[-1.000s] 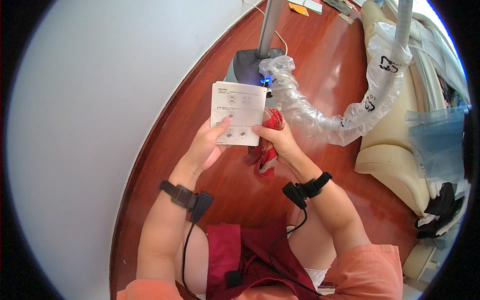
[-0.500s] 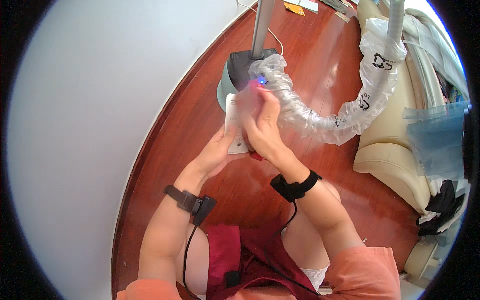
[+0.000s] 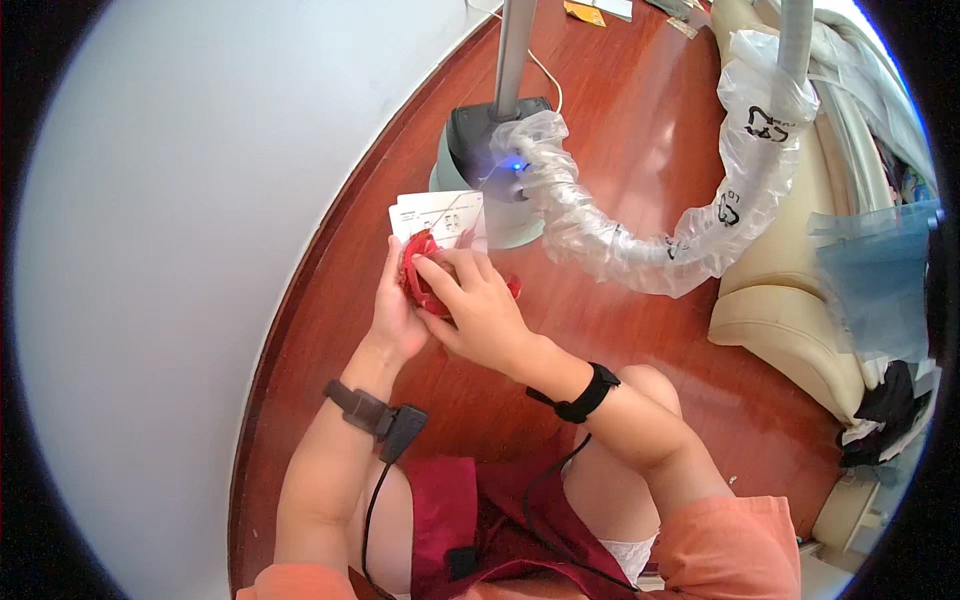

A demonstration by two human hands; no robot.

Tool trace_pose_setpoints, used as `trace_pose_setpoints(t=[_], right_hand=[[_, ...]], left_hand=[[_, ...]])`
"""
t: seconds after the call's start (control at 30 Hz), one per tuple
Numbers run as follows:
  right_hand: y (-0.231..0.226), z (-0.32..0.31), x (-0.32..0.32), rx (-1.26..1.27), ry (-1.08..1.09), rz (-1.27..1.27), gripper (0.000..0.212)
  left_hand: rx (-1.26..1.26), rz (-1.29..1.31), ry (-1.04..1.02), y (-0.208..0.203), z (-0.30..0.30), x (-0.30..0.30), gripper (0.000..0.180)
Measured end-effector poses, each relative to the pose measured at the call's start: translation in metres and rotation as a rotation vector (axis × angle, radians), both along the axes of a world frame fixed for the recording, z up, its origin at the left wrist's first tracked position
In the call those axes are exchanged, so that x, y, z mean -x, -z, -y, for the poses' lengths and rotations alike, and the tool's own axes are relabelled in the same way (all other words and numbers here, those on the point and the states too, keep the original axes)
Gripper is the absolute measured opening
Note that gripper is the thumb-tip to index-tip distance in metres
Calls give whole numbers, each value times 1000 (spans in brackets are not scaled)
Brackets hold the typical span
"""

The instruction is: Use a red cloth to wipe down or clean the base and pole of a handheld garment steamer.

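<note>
A white printed card or leaflet (image 3: 437,213) stands up from my left hand (image 3: 393,315), which is wrapped round its lower part. Against the front of it lies a crumpled red piece (image 3: 419,262), soft-looking like cloth or netting; its kind is unclear. Fingers of my right hand (image 3: 482,312) press into the red piece from the right, so the two hands nearly touch. Another bit of red (image 3: 513,286) shows past the right knuckles. Most of the left fingers are hidden behind the card.
Beyond my hands stands a pale teal and black appliance base (image 3: 462,145) with a blue light and a grey pole (image 3: 513,60). Its hose is wrapped in clear plastic (image 3: 650,262) and curves right. A cream sofa (image 3: 770,320) lies right; a white wall (image 3: 170,270) left.
The card has swung left and tilted, showing its printed face. My right hand has come down and left from near the blue light onto the red piece, which now shows plainly.
</note>
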State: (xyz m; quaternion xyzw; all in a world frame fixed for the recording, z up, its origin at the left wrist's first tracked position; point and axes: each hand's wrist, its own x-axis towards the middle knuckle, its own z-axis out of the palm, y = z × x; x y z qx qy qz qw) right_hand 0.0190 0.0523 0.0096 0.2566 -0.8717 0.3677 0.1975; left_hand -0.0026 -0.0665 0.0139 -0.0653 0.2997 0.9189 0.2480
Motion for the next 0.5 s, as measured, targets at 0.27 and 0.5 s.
trace_pose_setpoints(t=[0.27, 0.5], right_hand=[[-7, -23, 33, 16, 255, -82, 48], [-4, 1, 11, -44, 78, -39, 46]], left_hand=[[124, -57, 37, -7, -3, 2, 53], [87, 12, -51, 12, 0, 9, 52]])
